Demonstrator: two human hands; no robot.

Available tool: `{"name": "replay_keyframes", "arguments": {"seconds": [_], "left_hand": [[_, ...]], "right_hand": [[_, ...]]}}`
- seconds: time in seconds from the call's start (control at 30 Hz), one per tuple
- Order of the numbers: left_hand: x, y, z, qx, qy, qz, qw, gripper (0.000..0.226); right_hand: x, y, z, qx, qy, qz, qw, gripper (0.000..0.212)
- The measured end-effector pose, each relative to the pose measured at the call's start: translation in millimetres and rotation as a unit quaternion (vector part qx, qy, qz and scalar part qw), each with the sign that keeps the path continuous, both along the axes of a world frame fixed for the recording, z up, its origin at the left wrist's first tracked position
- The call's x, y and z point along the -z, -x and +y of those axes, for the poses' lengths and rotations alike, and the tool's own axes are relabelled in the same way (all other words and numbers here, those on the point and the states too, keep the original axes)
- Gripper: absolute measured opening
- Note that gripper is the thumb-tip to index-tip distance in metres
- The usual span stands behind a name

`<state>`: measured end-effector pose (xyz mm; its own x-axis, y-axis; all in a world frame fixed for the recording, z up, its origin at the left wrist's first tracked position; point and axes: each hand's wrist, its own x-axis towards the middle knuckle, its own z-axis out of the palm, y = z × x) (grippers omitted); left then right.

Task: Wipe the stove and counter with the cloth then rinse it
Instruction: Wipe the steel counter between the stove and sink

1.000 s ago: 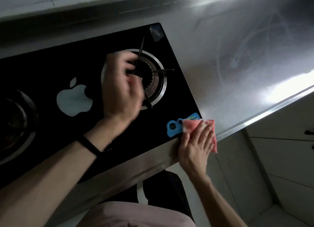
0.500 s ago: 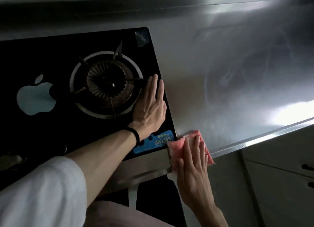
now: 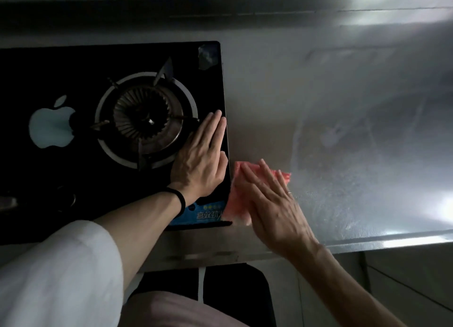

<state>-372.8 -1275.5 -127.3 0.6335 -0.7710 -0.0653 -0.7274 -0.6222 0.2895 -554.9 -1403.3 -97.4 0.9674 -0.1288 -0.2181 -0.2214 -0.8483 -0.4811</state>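
Note:
A black glass stove (image 3: 73, 179) fills the left of the view, with a round burner (image 3: 147, 120) near its right side. My left hand (image 3: 202, 160) lies flat with straight fingers on the stove's right edge, beside the burner. A pink cloth (image 3: 236, 199) lies on the steel counter (image 3: 343, 130) just right of the stove's edge. My right hand (image 3: 272, 199) presses flat on the cloth, its fingers straight and pointing up-left. Most of the cloth is hidden under that hand.
A white apple-shaped sticker (image 3: 51, 128) and a blue label (image 3: 203, 214) sit on the stove glass. The counter shows faint wipe streaks, with a bright glare (image 3: 441, 211) at its right front edge. Cabinet fronts (image 3: 404, 277) lie below the counter edge.
My right hand has slid the cloth from the counter's front edge up along the stove's right side. My left hand went from the burner to lying flat on the stove's right edge.

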Motion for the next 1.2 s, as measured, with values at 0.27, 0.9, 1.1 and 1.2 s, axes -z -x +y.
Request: {"name": "replay_keyframes", "arguments": {"seconds": [0.27, 0.9, 1.1, 1.2], "left_hand": [[2.6, 1.9, -2.5, -0.023, 0.013, 0.004, 1.000, 0.075], [7.8, 0.9, -1.4, -0.010, -0.009, -0.004, 1.000, 0.073], [-0.3, -0.5, -2.9, -0.009, -0.018, 0.016, 1.000, 0.074], [-5.6, -1.2, -3.8, -0.008, -0.025, 0.022, 0.999, 0.074]], "right_hand": [[-16.4, 0.4, 81.8, 0.253, -0.070, 0.011, 0.965, 0.068], [33.4, -211.3, -105.4, 0.131, -0.009, 0.009, 0.991, 0.056], [36.8, -114.4, -25.1, 0.148, 0.079, -0.018, 0.986, 0.065], [22.5, -24.2, 30.5, 0.146, 0.071, 0.010, 0.987, 0.075]]}}
